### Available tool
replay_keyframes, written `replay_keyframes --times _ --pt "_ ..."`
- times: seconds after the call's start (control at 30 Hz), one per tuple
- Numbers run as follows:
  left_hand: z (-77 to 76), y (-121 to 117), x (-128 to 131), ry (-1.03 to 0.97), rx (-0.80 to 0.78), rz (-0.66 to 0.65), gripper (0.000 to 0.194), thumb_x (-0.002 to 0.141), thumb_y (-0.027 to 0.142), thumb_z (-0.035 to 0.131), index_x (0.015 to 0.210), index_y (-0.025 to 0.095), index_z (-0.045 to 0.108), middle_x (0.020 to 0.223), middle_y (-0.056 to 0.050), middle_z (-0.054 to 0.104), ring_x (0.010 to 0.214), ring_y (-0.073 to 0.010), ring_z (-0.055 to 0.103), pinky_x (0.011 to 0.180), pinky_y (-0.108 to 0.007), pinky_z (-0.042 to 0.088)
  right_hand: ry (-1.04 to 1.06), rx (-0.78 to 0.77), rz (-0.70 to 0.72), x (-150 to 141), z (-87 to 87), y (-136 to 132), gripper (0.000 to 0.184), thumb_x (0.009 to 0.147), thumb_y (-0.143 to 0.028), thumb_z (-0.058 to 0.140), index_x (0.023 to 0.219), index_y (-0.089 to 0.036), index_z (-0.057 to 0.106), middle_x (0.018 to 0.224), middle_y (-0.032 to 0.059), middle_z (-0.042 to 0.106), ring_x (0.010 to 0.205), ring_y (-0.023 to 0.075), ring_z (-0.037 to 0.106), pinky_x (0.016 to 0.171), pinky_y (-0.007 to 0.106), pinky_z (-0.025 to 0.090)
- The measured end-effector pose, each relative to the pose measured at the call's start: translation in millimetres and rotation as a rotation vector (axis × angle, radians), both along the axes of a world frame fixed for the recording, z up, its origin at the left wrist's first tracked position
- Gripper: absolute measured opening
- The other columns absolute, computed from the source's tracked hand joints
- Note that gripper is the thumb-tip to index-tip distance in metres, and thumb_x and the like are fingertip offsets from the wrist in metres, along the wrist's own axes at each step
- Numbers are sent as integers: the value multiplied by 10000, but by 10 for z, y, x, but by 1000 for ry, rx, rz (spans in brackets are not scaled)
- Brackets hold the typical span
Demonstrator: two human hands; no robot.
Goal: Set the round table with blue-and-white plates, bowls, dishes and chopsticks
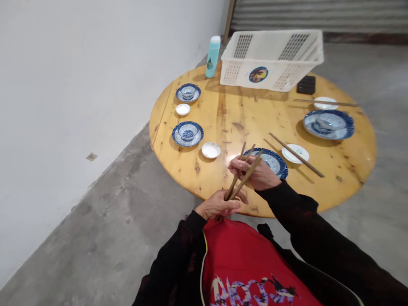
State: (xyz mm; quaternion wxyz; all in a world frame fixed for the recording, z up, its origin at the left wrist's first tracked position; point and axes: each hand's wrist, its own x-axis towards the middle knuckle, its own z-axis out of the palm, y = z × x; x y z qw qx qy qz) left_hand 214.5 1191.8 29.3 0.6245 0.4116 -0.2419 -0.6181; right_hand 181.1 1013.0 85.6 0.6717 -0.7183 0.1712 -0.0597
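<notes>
My left hand (218, 205) and my right hand (255, 172) both grip wooden chopsticks (244, 180) above the near edge of a round pine table (255, 123). The left hand closes around their lower ends, while their upper tips rise past the right hand's fingers. Just beyond my right hand lies a blue-and-white plate (276, 163), partly hidden by it. Farther right, a single long chopstick (296, 155) rests across a small white saucer (295, 154).
A white plastic basket (270, 55), teal bottle (212, 56) and dark block (306, 85) stand at the table's far side. Blue-and-white bowls on plates (188, 134) and white saucers (210, 150) sit left. A white wall (79, 85) rises beside the concrete floor (127, 229).
</notes>
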Motion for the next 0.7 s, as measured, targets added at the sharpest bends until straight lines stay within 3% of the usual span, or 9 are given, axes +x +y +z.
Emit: replay_keyframes --times 0.13,0.3,0.53,0.7 --pt "3 -31 -6 -232 77 172 485 872 485 678 1192 125 620 698 38 541 589 -97 475 577 -229 365 -40 22 -139 20 -59 35 378 722 -560 802 643 -206 697 568 26 607 461 138 493 387 273 342" --pt "-144 -54 -1 -704 161 318 460 960 325 534 1374 124 538 855 -31 674 757 -163 609 763 -285 470 -74 26 -232 13 -80 62 342 681 -505 861 626 -211 696 538 4 593 477 147 531 436 283 436" --pt "-288 -42 40 -919 223 306 409 1006 293 481 1376 139 565 1029 -103 753 949 -235 721 916 -327 543 -69 -95 -317 25 26 134 364 679 -515 848 590 -204 682 517 6 597 482 134 537 444 261 470" --pt "-323 -69 26 -1049 206 339 565 1024 286 456 1561 120 394 1300 -176 703 1186 -277 696 1042 -366 525 -70 -99 -415 38 8 138 412 645 -529 883 537 -218 635 491 6 593 456 146 545 404 268 457"
